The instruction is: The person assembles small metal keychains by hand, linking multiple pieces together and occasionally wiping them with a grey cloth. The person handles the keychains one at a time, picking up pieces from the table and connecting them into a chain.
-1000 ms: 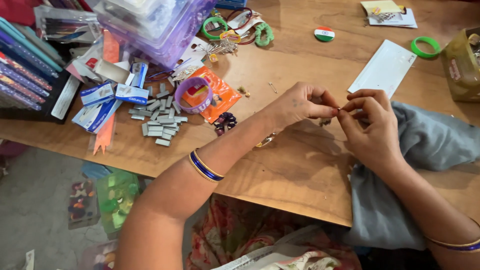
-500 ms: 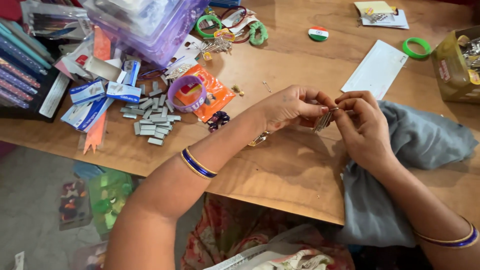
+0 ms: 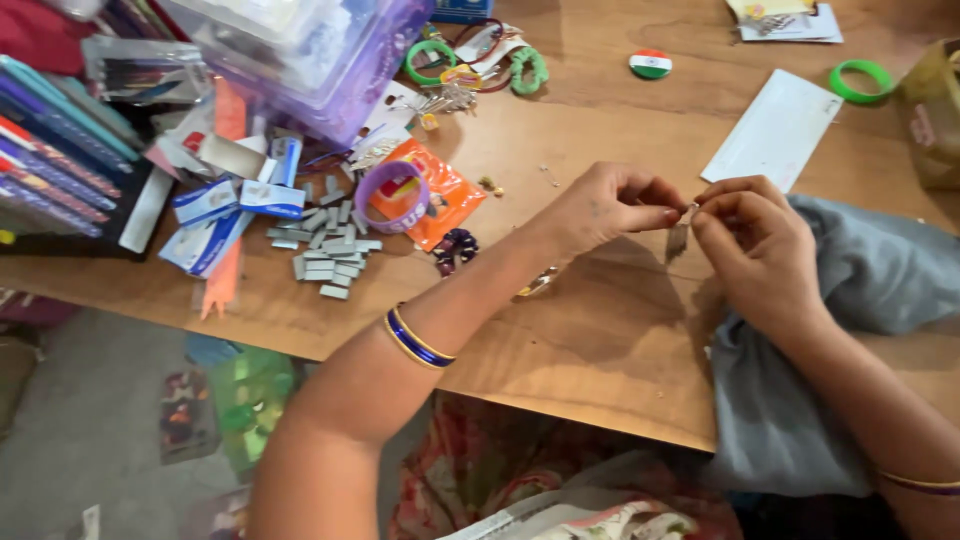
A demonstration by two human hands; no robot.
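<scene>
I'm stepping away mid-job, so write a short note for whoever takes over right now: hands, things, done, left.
Left hand and right hand meet above the wooden table, both pinching a small silvery metal piece that hangs between the fingertips; what it is exactly is too small to tell.
Grey cloth lies under the right wrist.
Loose staple strips sit in a pile to the left, beside a purple wristband on an orange packet.
Done: piece picked up. Left: it is not yet set down.
</scene>
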